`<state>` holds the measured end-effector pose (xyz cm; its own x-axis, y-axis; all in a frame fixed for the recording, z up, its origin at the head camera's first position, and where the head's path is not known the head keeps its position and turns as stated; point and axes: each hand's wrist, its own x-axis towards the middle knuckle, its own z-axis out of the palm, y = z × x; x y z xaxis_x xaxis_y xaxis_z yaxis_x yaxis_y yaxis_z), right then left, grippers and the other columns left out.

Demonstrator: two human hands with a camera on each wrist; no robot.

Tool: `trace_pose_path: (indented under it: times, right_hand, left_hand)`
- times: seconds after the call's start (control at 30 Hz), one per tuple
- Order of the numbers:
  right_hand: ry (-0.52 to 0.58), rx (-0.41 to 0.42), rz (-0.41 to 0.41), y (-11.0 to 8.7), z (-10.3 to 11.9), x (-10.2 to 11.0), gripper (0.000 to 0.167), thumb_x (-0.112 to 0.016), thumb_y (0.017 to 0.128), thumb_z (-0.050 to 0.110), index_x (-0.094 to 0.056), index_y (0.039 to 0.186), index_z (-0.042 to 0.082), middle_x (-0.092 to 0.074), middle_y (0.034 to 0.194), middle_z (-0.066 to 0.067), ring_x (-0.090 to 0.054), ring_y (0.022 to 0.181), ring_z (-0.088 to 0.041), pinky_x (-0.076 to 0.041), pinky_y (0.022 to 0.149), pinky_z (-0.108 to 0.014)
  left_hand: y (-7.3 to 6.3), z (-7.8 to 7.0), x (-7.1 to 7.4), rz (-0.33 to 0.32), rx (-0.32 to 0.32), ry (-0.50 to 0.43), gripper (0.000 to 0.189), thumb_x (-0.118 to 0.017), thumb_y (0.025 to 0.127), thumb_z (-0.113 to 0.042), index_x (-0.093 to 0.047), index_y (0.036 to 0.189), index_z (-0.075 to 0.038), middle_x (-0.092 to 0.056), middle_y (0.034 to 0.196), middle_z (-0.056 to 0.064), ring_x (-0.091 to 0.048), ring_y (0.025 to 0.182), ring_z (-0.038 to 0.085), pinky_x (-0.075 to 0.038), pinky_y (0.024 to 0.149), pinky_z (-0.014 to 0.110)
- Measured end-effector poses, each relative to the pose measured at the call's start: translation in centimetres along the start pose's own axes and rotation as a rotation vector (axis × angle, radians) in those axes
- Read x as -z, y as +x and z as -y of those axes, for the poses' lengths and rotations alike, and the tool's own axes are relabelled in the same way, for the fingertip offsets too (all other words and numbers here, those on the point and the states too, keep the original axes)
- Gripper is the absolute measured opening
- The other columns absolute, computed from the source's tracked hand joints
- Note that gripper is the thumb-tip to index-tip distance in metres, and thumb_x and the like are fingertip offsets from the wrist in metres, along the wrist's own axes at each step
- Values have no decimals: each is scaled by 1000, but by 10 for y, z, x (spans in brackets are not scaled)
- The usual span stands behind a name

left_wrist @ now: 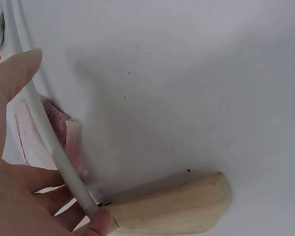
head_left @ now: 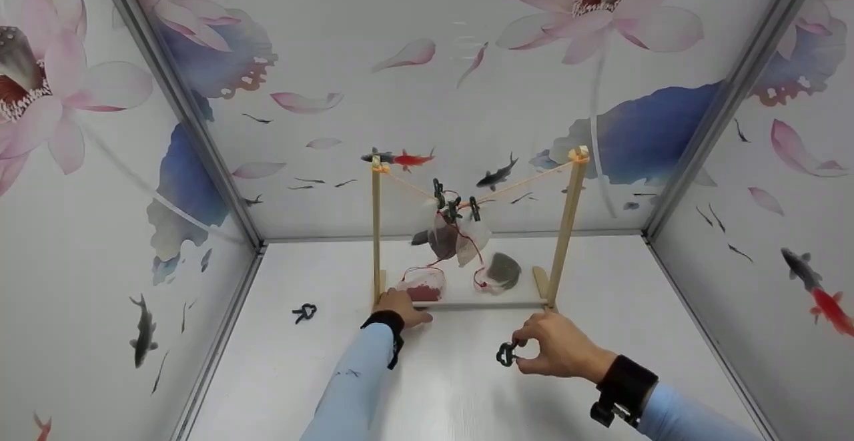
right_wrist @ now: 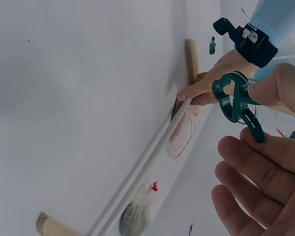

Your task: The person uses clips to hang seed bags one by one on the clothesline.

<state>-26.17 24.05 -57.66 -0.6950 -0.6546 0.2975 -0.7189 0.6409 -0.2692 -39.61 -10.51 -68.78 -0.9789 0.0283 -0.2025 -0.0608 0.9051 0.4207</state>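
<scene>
My right hand (head_left: 567, 346) pinches a dark green spring clip (right_wrist: 232, 98) between thumb and index finger, the other fingers loosely bent. It is in front of the right wooden post (head_left: 566, 227). At the left post (head_left: 376, 227), my left hand (head_left: 399, 307) holds the front edge of a white base board (head_left: 480, 305). In the left wrist view, its fingers pass behind the white edge strip (left_wrist: 56, 147), close to a wooden foot (left_wrist: 172, 209). Next to that hand lies a clear sachet with dark red contents (head_left: 423, 289).
A string (head_left: 527, 179) sags between the posts, with several clips (head_left: 452, 210) and hanging sachets (head_left: 443, 237) at its middle. A greenish sachet (head_left: 504, 271) lies on the board's right half. Another clip (head_left: 305, 313) lies at the table's left. Patterned panels surround the table.
</scene>
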Motion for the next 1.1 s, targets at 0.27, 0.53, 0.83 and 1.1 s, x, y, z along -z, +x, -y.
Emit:
trace_pose_path:
  times: [0.27, 0.53, 0.83, 1.1]
  right_hand:
    - [-27, 86, -89, 6, -4, 5, 21, -96, 84, 22, -85, 100, 12, -81, 85, 3, -71, 76, -10, -59, 68, -32]
    - [-129, 155, -83, 10, -11, 17, 16, -95, 85, 12, -79, 88, 15, -76, 75, 4, -67, 66, -9, -57, 60, -32]
    - [-229, 121, -44, 13, -18, 47, 17, -95, 83, 7, -80, 82, 14, -74, 69, 1, -65, 59, -15, -58, 55, -36]
    - [-238, 180, -61, 21, -20, 62, 19, -92, 84, 4, -77, 77, 13, -67, 63, 4, -57, 57, -10, -56, 54, -36]
  left_hand:
    - [-6, -13, 24, -436, -121, -253, 23, -81, 102, -21, -80, 102, 2, -81, 102, 20, -78, 94, 38, -65, 87, 54]
    - [-25, -45, 54, -472, -299, -281, 11, -79, 103, -13, -80, 112, -8, -81, 94, 6, -75, 84, 23, -63, 79, 41]
    - [-58, -62, 82, -376, -509, -150, 12, -78, 106, -22, -82, 104, -12, -84, 95, 4, -76, 81, 20, -63, 74, 36]
    - [-88, -71, 97, -175, -513, -124, 17, -72, 110, -30, -77, 110, -13, -81, 88, 3, -60, 70, 10, -48, 64, 26]
